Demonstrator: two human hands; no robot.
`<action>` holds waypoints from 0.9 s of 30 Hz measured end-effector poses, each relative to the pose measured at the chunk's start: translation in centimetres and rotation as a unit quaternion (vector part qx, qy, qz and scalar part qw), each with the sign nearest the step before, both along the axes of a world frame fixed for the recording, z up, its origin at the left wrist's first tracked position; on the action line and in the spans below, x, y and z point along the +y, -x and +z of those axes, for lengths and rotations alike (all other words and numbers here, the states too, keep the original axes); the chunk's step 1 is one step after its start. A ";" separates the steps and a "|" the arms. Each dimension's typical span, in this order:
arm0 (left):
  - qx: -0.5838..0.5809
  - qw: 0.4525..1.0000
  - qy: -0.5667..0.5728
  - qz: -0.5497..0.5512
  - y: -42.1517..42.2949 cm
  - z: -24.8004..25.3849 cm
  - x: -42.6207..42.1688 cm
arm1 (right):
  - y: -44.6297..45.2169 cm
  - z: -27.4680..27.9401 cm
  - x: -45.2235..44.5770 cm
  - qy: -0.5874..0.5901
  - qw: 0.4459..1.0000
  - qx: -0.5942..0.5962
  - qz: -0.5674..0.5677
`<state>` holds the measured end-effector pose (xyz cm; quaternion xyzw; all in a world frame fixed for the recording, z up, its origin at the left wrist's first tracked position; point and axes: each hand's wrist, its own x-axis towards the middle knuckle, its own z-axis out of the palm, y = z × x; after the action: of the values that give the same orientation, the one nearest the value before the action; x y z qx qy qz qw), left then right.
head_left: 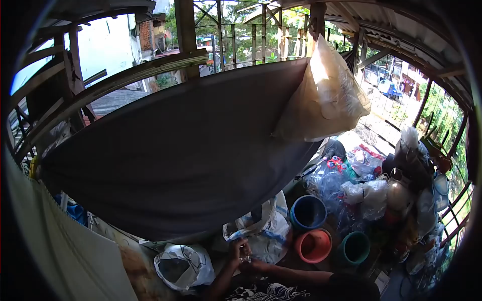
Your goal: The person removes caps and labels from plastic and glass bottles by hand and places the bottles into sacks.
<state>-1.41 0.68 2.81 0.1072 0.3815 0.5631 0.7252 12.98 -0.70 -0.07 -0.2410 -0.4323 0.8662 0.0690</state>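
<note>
At the bottom middle of the head view, my left hand [239, 249] is raised with its fingers curled. My right hand [254, 266] meets it just below, its forearm coming in from the right. A small pale, shiny thing [245, 259] shows between the two hands, too small to name. Shadow hides most of the right fingers. Right behind the hands stands a large white woven sack [271, 241] with blue stripes. To their left is an open white plastic bag [203, 273] with its mouth spread wide.
Blue [308, 211], red [321, 246] and green [354, 248] buckets stand at the right. Beyond them lies a heap of clear plastic bottles and bags [374, 193]. A dark cloth [191, 150] hangs across the middle, with a filled translucent bag [329, 100] hanging at its right end.
</note>
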 end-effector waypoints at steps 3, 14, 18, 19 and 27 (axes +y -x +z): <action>0.006 0.999 0.044 0.015 -0.2 -7.3 1.2 | 0.0 -2.5 0.3 -0.068 0.997 -0.036 -0.030; 0.131 0.977 0.147 0.079 1.0 -19.1 4.3 | -0.2 -3.3 1.7 -0.403 0.868 -0.289 -0.009; 0.123 0.986 0.096 0.059 3.2 -9.5 5.4 | -1.5 -5.4 4.0 -0.277 0.946 -0.146 -0.085; 0.125 0.986 0.098 0.056 3.0 -6.7 5.7 | -2.2 -3.4 4.8 -0.274 0.947 -0.145 -0.088; -0.139 0.982 -0.115 0.059 -5.2 13.8 4.3 | -3.0 8.4 5.1 0.439 0.820 0.354 0.091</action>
<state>3.80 5.01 16.60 0.0878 0.2151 0.6543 0.7196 15.97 4.37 8.34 0.1182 0.0285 0.9923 0.0252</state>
